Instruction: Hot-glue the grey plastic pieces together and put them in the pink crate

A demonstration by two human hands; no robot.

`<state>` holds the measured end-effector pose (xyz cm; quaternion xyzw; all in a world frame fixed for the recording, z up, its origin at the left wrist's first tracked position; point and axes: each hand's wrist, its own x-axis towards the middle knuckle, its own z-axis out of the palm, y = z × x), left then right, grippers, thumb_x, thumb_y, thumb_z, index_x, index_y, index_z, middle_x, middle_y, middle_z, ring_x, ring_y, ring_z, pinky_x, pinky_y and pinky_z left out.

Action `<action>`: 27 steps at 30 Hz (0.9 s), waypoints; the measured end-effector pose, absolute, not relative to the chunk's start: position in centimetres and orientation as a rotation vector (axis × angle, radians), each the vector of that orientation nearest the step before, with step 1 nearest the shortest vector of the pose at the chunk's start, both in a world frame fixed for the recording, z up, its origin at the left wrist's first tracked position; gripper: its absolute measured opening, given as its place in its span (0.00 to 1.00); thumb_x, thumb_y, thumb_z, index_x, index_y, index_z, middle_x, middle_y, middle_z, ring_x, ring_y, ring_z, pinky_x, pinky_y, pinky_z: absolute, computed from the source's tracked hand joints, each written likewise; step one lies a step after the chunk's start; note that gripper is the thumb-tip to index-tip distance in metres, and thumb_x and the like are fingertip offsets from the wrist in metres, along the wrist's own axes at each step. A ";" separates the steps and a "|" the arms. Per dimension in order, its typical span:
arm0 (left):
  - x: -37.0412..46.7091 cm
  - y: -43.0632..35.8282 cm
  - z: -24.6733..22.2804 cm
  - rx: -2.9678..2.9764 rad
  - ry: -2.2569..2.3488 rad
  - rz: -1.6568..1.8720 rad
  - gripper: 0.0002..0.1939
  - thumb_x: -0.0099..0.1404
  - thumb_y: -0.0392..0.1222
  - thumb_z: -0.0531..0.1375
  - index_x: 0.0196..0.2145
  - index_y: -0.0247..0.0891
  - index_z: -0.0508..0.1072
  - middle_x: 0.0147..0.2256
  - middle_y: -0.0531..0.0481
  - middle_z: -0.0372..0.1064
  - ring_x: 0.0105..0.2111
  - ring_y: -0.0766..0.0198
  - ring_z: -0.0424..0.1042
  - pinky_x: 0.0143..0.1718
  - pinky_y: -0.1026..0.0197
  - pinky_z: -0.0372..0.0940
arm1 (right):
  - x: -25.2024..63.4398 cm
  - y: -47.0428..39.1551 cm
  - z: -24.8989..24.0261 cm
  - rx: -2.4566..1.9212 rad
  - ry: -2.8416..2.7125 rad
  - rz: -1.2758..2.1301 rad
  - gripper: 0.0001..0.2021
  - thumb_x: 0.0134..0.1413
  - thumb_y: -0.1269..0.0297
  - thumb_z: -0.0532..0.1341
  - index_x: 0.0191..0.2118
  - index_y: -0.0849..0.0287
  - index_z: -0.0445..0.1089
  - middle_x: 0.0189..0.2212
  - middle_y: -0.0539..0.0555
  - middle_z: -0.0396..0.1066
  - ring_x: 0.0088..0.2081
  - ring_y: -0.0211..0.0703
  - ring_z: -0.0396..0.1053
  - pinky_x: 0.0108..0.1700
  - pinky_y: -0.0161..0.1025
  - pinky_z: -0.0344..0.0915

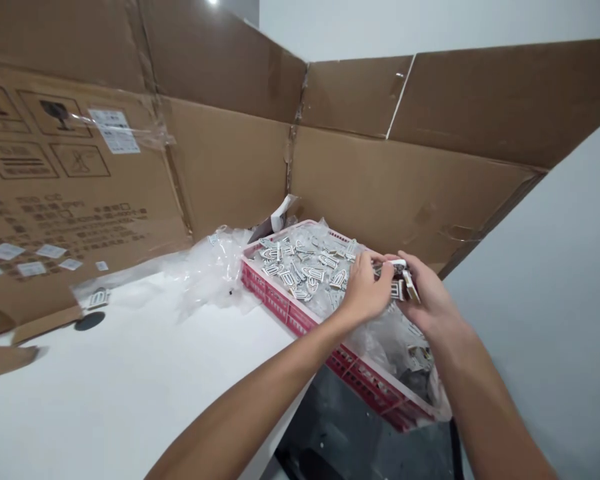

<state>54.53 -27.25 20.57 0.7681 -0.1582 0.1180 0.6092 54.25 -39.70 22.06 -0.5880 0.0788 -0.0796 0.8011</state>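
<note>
Over a red plastic crate [305,319], my left hand [367,287] and my right hand [427,293] come together around a small bunch of flat cut-out pieces [397,288] with white and black print. The fingers of both hands are closed on these pieces, and part of the bunch is hidden behind them. Many similar printed pieces [313,273] lie spread on clear plastic film [380,340] inside the crate. What the pieces are exactly, I cannot make out.
Tall cardboard panels [230,160] stand behind and to the left. Crumpled clear plastic [215,267] lies on the white table [130,393] beside the crate. One loose printed piece [99,298] and a black round disc [89,321] sit at the left. The crate overhangs the table's edge.
</note>
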 end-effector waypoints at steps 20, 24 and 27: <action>23.0 -0.2 18.7 2.548 0.167 0.415 0.12 0.80 0.45 0.59 0.58 0.48 0.74 0.56 0.48 0.76 0.56 0.55 0.76 0.57 0.52 0.73 | 36.7 -21.8 12.9 -1.627 -0.609 0.535 0.20 0.73 0.42 0.63 0.42 0.56 0.77 0.33 0.52 0.75 0.33 0.42 0.73 0.40 0.37 0.71; 9.3 1.9 10.9 2.526 0.458 0.605 0.12 0.76 0.40 0.61 0.56 0.48 0.74 0.53 0.47 0.77 0.54 0.58 0.78 0.54 0.58 0.76 | 27.0 -12.8 4.8 -1.616 -0.917 0.881 0.20 0.74 0.44 0.60 0.40 0.56 0.75 0.33 0.53 0.75 0.35 0.44 0.75 0.39 0.36 0.70; 0.7 3.8 5.0 2.642 0.950 0.750 0.18 0.73 0.48 0.66 0.58 0.48 0.74 0.59 0.42 0.74 0.59 0.51 0.76 0.57 0.50 0.76 | 18.8 -8.5 -0.2 -1.667 -1.028 0.618 0.18 0.69 0.46 0.65 0.51 0.55 0.77 0.44 0.58 0.78 0.44 0.52 0.76 0.47 0.44 0.73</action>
